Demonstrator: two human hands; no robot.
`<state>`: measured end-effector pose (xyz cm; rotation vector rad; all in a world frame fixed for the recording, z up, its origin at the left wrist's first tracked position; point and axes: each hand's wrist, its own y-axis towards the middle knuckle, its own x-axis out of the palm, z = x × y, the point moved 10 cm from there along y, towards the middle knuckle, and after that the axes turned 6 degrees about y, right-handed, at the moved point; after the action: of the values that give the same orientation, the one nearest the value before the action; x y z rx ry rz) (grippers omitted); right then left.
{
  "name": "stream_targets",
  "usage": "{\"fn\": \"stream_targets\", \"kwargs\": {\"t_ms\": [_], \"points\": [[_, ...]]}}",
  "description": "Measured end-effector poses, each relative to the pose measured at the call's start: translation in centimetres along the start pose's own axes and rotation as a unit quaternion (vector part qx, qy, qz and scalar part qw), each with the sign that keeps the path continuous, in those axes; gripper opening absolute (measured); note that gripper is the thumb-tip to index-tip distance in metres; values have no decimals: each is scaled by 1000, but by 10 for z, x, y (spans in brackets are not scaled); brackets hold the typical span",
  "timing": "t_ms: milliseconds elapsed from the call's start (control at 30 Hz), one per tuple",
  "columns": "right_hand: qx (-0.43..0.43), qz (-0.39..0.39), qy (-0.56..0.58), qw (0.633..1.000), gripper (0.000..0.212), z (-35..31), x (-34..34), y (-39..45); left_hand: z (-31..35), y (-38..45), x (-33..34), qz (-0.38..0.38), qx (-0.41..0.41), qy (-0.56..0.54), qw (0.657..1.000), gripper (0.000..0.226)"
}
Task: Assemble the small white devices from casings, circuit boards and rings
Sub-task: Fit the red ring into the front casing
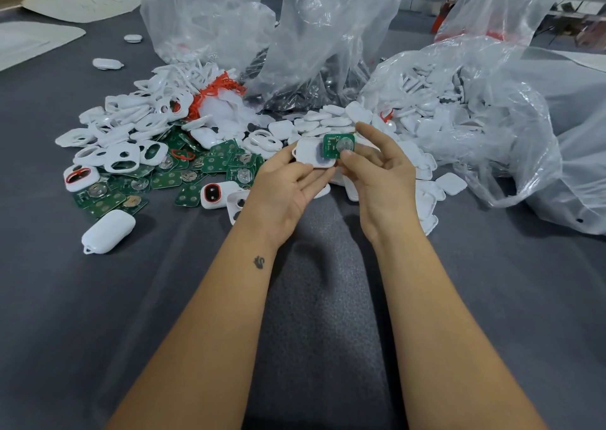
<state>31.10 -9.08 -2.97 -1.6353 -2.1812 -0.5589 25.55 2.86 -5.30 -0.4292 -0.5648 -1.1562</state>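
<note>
white plastic and green boards cover the grey table (pixel 98 298) ahead of us. far left, one closed device (pixel 108 231) lies apart from the heap of open casing frames (pixel 121 159) and loose circuit boards (pixel 164 180), some frames already fitted with red rings (pixel 78 174). moving to the middle, our left hand (pixel 285 190) grasps a white casing half (pixel 313 154), fingers curled under it and thumb on its near edge. just right of it, our right hand (pixel 377 167) pinches a green circuit board (pixel 338 146) between thumb and fingers, coin cell facing us, its edge overlapping the casing. further right sit clear plastic bags (pixel 475 128) spilling more white lids. we judge the step in hand is seating the board in the casing. next we would need to square the board with the shell's outline and press it flat, without tilting it.
</note>
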Motion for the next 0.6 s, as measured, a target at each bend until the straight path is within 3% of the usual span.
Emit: {"fn": "stream_targets", "kwargs": {"t_ms": [133, 333, 600], "points": [[8, 25, 30, 999, 21, -1, -2, 0, 2, -2, 1, -7, 4, 3, 1000, 39], [33, 17, 97, 995, 25, 0, -6, 1, 2, -2, 1, 0, -6, -4, 1000, 35], [21, 52, 84, 995, 22, 2, -11, 3, 3, -4, 3, -5, -5, -16, 1000, 22]]}}
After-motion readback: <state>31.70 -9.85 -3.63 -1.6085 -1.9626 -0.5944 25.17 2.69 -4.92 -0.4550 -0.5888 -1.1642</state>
